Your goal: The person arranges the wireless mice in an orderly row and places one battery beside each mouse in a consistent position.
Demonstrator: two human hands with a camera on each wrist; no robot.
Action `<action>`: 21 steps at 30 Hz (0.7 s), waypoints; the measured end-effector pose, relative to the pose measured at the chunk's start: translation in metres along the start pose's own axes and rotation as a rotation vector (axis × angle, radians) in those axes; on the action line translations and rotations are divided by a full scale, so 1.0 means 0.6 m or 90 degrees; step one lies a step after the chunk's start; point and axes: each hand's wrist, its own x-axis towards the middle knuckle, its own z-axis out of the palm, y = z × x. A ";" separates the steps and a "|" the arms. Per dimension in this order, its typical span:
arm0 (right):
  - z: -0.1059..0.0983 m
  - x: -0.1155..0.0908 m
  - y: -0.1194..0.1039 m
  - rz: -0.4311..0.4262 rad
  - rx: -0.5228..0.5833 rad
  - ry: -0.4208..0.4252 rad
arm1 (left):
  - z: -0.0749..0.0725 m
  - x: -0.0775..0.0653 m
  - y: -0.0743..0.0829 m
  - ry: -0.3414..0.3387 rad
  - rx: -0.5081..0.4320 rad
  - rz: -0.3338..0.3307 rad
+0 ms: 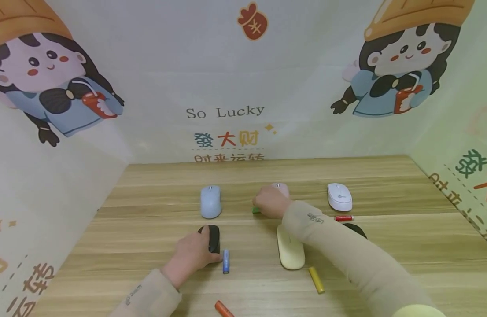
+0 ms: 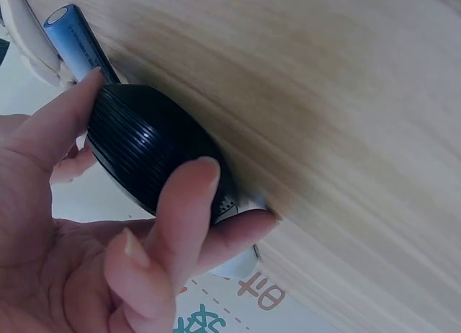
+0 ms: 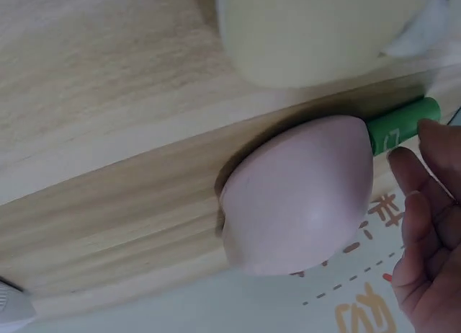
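Backdrop (image 1: 160,83): pale printed cloth, lettered "So Lucky".

Table (image 1: 148,176): wood-grained, bearing the items below.

Hands: 2, in beige sleeves. Left hand (image 1: 192,251), thumb and fingers curled, gripping the black mouse (image 1: 214,240). Right hand (image 1: 271,202), fingertips pinching the outer end of the green battery (image 3: 397,125).

Mice: 5. Cream mouse (image 1: 290,251), nearer than the right hand, partly under its sleeve. Blue mouse (image 1: 210,201), beyond the left hand. White mouse (image 1: 340,197), far right. Pink mouse (image 1: 281,188), largely covered in the head view; the right wrist view gives its rounded body, the green battery at its end. Black mouse, ribbed side seen only in the left wrist view; whether lifted, cannot tell.

Dark rounded item (image 1: 355,229): 1, mostly hidden by the right sleeve.

Batteries: 5. Green, as above; pale marking legible only in part, right wrist view alone. Blue battery (image 1: 226,261), just beside the black mouse. Yellow battery (image 1: 316,280), near the cream mouse. Orange battery (image 1: 224,309), cut by the head view's lower edge. Red battery (image 1: 344,218), near the white mouse.
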 end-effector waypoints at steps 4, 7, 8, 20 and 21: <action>0.005 0.004 -0.006 0.020 -0.033 -0.022 | 0.001 -0.001 -0.002 0.004 -0.001 0.005; 0.008 0.004 -0.010 0.033 -0.039 -0.035 | 0.002 -0.001 -0.003 0.008 -0.003 0.007; 0.009 0.003 -0.011 0.037 -0.034 -0.034 | 0.002 -0.001 -0.003 0.008 -0.002 0.007; 0.024 -0.001 -0.007 0.024 -0.012 -0.016 | -0.003 -0.001 0.000 0.012 0.016 0.017; 0.024 -0.004 -0.005 0.024 -0.006 -0.013 | -0.003 -0.001 0.000 0.011 0.016 0.016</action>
